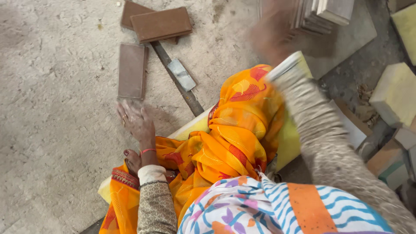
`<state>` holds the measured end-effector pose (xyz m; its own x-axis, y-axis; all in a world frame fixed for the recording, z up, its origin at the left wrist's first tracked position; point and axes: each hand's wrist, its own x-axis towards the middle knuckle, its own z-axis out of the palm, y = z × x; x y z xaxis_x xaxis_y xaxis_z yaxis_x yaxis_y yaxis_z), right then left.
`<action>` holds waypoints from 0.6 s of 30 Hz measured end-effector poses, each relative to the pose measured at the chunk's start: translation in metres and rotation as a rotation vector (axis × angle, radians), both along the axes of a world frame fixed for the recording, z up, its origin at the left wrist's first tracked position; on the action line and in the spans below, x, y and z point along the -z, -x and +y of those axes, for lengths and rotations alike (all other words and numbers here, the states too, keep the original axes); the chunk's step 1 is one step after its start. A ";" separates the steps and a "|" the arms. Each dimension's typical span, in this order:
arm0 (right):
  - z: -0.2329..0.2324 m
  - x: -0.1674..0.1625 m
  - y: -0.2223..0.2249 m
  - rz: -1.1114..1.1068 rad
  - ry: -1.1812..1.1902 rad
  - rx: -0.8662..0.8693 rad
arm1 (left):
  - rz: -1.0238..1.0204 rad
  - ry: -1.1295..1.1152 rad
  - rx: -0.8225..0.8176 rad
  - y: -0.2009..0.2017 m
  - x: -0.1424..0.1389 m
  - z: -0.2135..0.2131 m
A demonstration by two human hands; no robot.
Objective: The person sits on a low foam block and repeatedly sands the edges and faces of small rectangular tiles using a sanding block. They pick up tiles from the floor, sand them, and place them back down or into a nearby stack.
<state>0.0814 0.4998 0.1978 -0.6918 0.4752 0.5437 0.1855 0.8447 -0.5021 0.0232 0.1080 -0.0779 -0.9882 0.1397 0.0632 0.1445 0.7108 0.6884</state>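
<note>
My left hand (135,122) rests flat on the sandy ground, fingers spread, just below a single brown tile (132,70); its fingertips are close to the tile's near edge and it holds nothing. My right hand (274,35) is a motion blur at the upper middle, reaching toward a stack of brown-grey tiles (321,14) on a grey slab (352,37). Whether it grips a tile cannot be made out. I sit on a yellow foam pad (289,139), orange cloth over my knees.
Two more brown tiles (161,24) lie stacked at the top. A long metal trowel-like tool (180,78) lies slanted beside the single tile. Yellow foam blocks (396,93) and cardboard pieces crowd the right side. My toes (131,159) show by the left wrist.
</note>
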 end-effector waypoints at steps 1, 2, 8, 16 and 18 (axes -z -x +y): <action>-0.031 0.022 0.002 -0.129 0.078 -0.082 | -0.006 0.080 0.041 0.004 -0.006 0.005; -0.060 0.049 0.000 -0.309 0.153 -0.137 | -0.010 0.161 0.080 0.012 -0.012 0.011; -0.153 0.197 -0.068 -0.823 0.280 -0.907 | -0.190 0.376 0.184 0.063 -0.022 0.048; -0.106 0.203 -0.032 -0.783 0.504 -0.667 | -0.208 0.395 0.051 0.068 -0.007 0.040; -0.117 0.200 -0.007 -0.659 0.588 -0.519 | -0.425 0.158 -0.042 0.049 -0.008 0.049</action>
